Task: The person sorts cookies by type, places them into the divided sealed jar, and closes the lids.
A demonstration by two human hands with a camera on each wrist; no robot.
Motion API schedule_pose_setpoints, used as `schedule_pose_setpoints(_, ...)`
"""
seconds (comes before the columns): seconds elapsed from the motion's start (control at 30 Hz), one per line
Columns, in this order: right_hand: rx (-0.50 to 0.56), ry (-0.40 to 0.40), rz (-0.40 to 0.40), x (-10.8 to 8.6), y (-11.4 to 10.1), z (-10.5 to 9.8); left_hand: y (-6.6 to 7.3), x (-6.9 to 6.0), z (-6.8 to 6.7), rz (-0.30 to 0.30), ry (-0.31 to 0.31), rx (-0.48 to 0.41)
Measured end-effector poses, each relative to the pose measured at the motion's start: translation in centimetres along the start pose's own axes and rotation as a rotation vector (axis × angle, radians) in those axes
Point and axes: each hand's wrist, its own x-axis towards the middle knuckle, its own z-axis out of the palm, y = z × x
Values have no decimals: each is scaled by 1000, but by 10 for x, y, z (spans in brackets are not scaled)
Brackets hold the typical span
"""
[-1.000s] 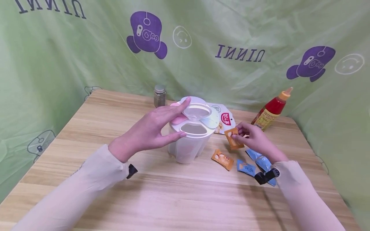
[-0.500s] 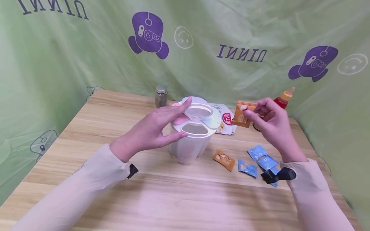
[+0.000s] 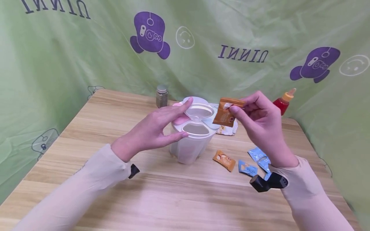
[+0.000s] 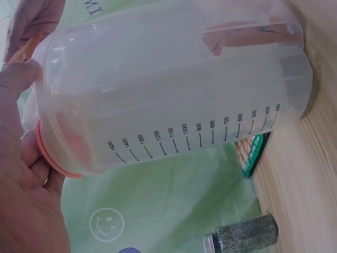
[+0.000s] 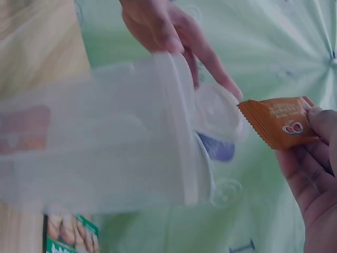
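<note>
A translucent storage canister (image 3: 188, 150) with measuring marks stands upright, one flap (image 3: 199, 111) of its pastel lid raised beside an uncovered opening (image 3: 196, 129). My left hand (image 3: 154, 128) grips the lid from the left, thumb on the front rim, index finger at the raised flap; its other fingers bend at the pink edge in the left wrist view. Between thumb and fingers, my right hand (image 3: 261, 118) pinches an orange snack packet (image 3: 226, 112) just above and right of the opening. Something orange-brown (image 4: 247, 36) shows through the canister's wall near the bottom.
Another orange packet (image 3: 224, 160) and several blue packets (image 3: 247, 168) lie right of the canister. Behind are a white printed pouch (image 3: 228, 129), a jar of dried herbs (image 3: 162, 97) and a red sauce bottle (image 3: 281, 104). A green curtain hangs behind the table.
My right hand has lifted the orange packet from beside the canister and brought it left, close to the opening. The left hand has stayed on the lid.
</note>
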Motion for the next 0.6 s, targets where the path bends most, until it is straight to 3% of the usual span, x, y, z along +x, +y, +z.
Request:
schedule_pose_setpoints(0.3, -74, -51, -114, -4, 3, 30, 1, 0, 0, -34, -10, -30)
schedule_pose_setpoints(0.6, -117, -116, -216, -6, 13, 47, 1, -1, 1, -38, -11, -38)
